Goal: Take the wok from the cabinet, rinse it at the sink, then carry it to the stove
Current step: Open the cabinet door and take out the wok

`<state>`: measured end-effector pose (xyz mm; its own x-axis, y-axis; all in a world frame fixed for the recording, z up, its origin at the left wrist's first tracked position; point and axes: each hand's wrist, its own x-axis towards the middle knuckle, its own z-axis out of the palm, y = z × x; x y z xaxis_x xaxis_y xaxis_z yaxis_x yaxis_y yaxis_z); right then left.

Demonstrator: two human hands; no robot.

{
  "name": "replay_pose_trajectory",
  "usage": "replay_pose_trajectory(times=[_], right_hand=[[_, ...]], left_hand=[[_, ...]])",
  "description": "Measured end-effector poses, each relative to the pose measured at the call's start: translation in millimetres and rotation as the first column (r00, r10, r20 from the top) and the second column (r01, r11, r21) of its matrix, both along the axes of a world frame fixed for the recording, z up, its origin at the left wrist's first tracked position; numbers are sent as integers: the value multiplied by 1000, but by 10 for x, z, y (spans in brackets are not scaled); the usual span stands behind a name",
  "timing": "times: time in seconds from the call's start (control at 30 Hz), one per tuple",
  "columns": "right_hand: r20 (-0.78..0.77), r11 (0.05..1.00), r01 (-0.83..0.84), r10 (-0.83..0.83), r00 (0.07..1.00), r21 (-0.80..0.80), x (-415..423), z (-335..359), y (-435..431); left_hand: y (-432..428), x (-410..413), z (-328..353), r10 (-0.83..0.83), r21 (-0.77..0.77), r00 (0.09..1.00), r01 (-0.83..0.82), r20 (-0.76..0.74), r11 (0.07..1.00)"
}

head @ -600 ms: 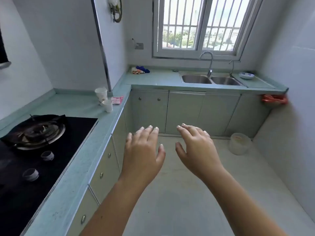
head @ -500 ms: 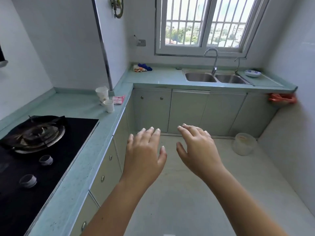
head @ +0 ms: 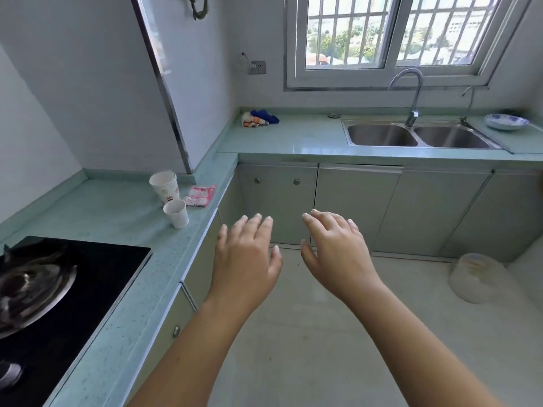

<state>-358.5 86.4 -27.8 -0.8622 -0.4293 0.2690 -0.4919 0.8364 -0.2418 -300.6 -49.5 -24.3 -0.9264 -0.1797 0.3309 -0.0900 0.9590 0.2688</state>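
- Hovering out front, your left hand (head: 245, 259) and right hand (head: 335, 254) are spread, holding nothing, near closed pale-green cabinet doors (head: 279, 201).
- No wok in view; likely heavy, stiff metal, so grab its handle.

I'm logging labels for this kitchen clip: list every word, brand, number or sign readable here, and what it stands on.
Larger paper cup: red and pale printed marks, too blurred to read.
Pink packet: pink print, too small to read.
No other writing shows, so nothing can be quoted.
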Motion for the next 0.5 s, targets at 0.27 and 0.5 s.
replay_pose_trajectory(times=[0.27,0.5], right_hand=[[21,995,-98,98,995,3,-1259,-98,-330],[4,984,-177,177,984,1,-2207,-334,-897]], left_hand=[[-227,-1166,-180,92,45,994,-94,56,995],[-753,-2083,-469,173,81,980,-182,101,980]])
